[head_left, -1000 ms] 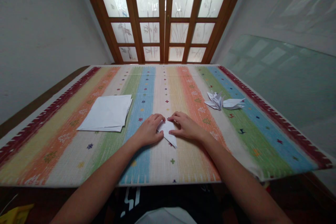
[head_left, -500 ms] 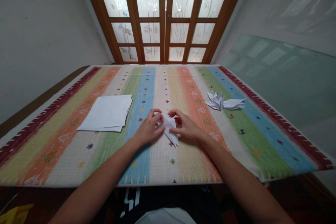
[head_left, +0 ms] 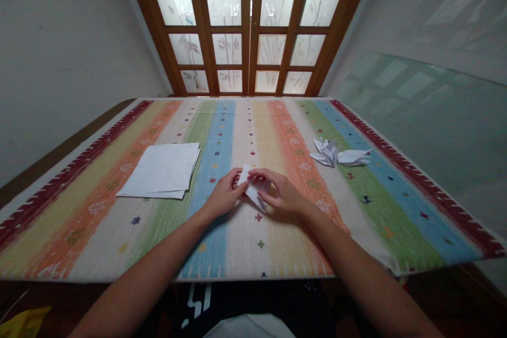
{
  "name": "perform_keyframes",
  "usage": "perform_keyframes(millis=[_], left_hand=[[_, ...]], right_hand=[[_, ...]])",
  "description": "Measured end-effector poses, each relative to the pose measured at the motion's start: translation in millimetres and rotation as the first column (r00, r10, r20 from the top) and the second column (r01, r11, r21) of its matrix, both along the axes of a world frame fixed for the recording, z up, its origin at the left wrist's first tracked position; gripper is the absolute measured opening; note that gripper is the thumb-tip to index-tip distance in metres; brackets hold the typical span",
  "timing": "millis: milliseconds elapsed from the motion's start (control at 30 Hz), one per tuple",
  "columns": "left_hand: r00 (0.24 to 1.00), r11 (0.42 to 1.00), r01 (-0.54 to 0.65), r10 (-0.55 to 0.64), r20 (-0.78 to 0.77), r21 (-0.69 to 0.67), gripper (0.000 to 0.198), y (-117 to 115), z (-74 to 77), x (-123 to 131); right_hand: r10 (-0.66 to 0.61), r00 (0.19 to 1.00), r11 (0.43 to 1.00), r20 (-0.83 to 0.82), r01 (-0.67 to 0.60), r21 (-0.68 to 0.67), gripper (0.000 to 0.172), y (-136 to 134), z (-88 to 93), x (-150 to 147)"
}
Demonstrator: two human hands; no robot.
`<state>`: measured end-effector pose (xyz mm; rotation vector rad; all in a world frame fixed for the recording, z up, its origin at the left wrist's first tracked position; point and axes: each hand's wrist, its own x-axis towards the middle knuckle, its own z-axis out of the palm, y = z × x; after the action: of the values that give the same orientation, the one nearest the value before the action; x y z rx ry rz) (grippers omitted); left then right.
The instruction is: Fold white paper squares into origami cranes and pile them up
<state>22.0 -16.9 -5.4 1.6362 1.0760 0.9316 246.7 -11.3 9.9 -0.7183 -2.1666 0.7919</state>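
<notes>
A small white piece of folded paper (head_left: pixel 255 195) is between my hands, just above the striped tablecloth near the table's middle. My left hand (head_left: pixel 225 191) pinches its left side, the thumb on the near face and the fingers partly hidden behind. From the other side, my right hand (head_left: pixel 282 190) bends over the paper, its forefinger at the upper part close to the left thumb and its thumb at the lower edge. The paper narrows to a point toward me.
To the left lies a stack of white paper sheets (head_left: pixel 160 169). Several folded white paper figures (head_left: pixel 325 153) with pointed tips sit at the right. A striped tablecloth (head_left: pixel 253 248) covers the table. A glass panel (head_left: pixel 428 111) leans by the right wall.
The folded paper has turned and now shows a narrower, flatter shape, with its lower tip drawn upward. My right forefinger has moved left across its top, closer to the left thumb.
</notes>
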Motion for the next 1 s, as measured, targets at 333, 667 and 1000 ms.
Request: perform_keyframes(millis=[333, 667, 1000], left_hand=[[0.971, 0.995, -0.020, 0.042, -0.236, 0.096, 0.040, 2.1, -1.8, -3.6], [0.881, 0.946, -0.031, 0.178, -0.438, 0.323, 0.018, 1.3, 5.0, -8.4], [0.873, 0.956, 0.115, 0.033, -0.486, 0.271, 0.009, 0.1, 7.4, -10.7]], right_hand=[[-0.109, 0.979, 0.994, 0.171, 0.111, -0.003, 0.032, 7.7, -5.5, 8.8], [-0.044, 0.955, 0.996, 0.294, 0.065, -0.063, 0.024, 9.1, -9.4, 12.3], [-0.041, 0.958, 0.995, 0.283, 0.064, -0.073, 0.050, 9.3, -14.6, 14.4]])
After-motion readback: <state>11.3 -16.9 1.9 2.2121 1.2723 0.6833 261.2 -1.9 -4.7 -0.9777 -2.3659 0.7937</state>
